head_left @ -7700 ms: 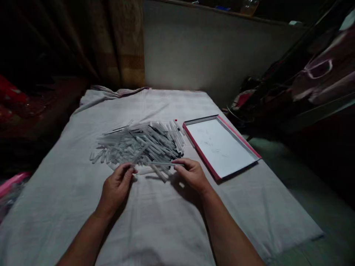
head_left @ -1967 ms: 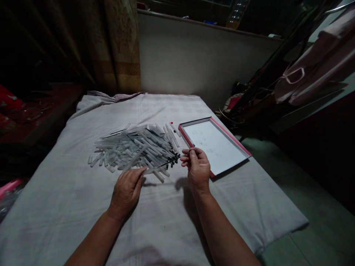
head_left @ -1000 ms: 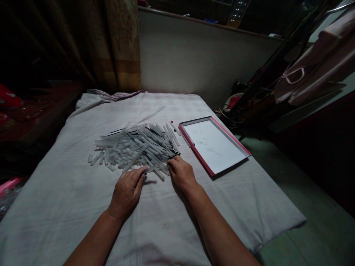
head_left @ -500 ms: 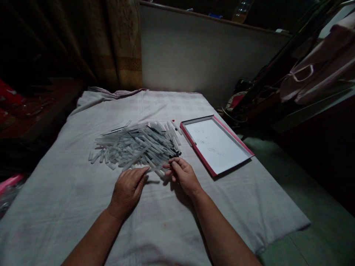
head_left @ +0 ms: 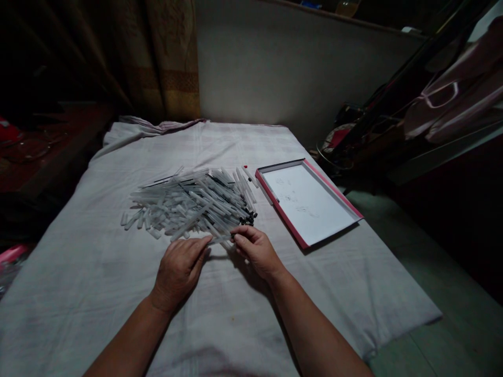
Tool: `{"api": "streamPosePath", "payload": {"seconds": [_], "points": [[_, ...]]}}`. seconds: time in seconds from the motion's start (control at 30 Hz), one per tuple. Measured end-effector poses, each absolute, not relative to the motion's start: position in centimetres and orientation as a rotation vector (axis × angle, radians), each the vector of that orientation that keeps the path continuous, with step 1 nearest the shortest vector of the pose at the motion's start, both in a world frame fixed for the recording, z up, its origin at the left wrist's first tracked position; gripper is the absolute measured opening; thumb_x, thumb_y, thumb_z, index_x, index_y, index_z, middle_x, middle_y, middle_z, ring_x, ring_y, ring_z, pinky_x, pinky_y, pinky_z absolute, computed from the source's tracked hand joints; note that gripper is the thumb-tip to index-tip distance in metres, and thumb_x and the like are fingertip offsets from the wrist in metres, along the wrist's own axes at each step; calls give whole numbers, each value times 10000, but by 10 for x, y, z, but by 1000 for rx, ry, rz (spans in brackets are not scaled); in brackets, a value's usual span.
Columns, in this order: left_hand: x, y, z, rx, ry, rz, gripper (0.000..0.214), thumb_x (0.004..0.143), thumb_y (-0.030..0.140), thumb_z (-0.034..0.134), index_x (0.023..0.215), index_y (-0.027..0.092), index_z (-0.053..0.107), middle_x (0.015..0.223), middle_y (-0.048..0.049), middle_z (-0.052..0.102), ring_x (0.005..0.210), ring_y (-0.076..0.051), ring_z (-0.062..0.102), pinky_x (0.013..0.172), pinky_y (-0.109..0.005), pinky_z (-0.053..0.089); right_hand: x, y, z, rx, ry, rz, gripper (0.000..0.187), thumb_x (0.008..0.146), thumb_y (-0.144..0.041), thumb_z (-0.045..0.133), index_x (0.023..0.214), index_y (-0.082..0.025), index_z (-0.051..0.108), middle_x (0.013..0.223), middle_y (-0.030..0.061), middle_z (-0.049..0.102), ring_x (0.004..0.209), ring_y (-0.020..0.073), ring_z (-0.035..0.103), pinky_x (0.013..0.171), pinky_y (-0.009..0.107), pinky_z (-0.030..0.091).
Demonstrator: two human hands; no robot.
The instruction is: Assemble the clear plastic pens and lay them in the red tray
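Grip: left hand clamped, thumb against fingers, on one end of a slim translucent plastic pen barrel; right hand pinched with thumb and forefinger on a small black plastic end piece at the barrel's other end; whether the two parts touched could not be resolved. The barrel lay nearly level between the hands, at the near edge of the heap; it was probably held low at one end so that the far end stayed exposed and steady, with the black piece in line with it.

Surroundings, largest first: a pale checked fabric tablecloth lay under everything; a shallow rectangular box with red outer walls and a white floor stood to the right of the heap, likely kept within easy reach of the right hand; a loose heap of translucent plastic tubes lay ahead of both hands; a thin pale pen with a red tip lay beyond its right side; short black plastic caps clustered at the heap's right edge, probably for short reaches.

Change against half a second earlier: the black piece had moved leftward, from apart to the barrel's end; left grip essentially unchanged; heap and box undisturbed.
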State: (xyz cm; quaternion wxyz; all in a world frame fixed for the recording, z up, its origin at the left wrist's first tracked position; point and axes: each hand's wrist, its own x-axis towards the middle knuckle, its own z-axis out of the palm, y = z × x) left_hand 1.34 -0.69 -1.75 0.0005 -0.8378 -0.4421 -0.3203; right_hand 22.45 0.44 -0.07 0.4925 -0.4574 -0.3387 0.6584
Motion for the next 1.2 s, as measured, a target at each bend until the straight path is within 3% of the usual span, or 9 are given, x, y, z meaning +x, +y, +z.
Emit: {"api": "streamPosePath", "payload": {"seconds": [0.17,0.43,0.53,0.63,0.73,0.9,1.07,1.2], "points": [[15,-7,-17,-2623,-1354,-993,271,1004,283,492,1235,202,607,1006,-73,755,864,-218,684,792,-355,486,225,4,-1,-1140,-1018,1428,202,697,-348,767,820,-190,736,600,-41,613,527,91,495,527,212,405],[14,-8,-16,-2636,-1352,-946,255,1004,270,499,1225,193,599,1006,-68,752,858,-218,674,786,-361,474,227,2,-9,-1192,-1337,1081,173,801,-309,640,860,-194,755,817,45,733,763,179,658,736,293,508],[14,-7,-16,-2634,-1335,-942,239,1003,264,501,1207,197,606,996,-61,752,849,-214,671,781,-360,468,231,3,-10,-1227,-1546,884,173,851,-303,605,802,-202,737,779,45,714,739,173,641,724,280,494],[15,-7,-14,-2652,-1306,-931,223,1000,249,506,1189,201,612,985,-52,753,847,-210,667,782,-357,461,236,4,-12,-1287,-1689,769,303,902,-355,561,661,-204,665,628,20,623,614,149,564,630,260,448],[16,-7,-13,-2670,-1297,-936,216,994,240,514,1176,198,620,979,-49,753,840,-209,664,775,-355,458,237,3,-12,-1305,-1705,783,376,931,-393,518,622,-201,613,576,7,560,567,138,522,577,251,411],[15,-8,-14,-2660,-1322,-966,220,993,242,513,1179,195,621,973,-53,753,843,-209,668,782,-359,464,234,0,-10,-1248,-1574,996,175,871,-321,575,941,-190,667,762,12,660,617,132,572,587,238,447],[15,-8,-16,-2684,-1347,-952,226,998,247,498,1182,211,623,991,-50,754,862,-207,677,794,-366,467,235,2,-13,-1301,-1548,985,197,863,-335,589,740,-191,642,644,-5,612,601,131,556,586,239,440],[15,-8,-15,-2674,-1342,-959,223,1001,250,494,1180,203,618,986,-56,754,857,-208,679,789,-367,471,236,2,-15,-1245,-1515,1115,183,866,-358,589,880,-190,663,673,-4,625,600,136,570,557,235,455]]}}
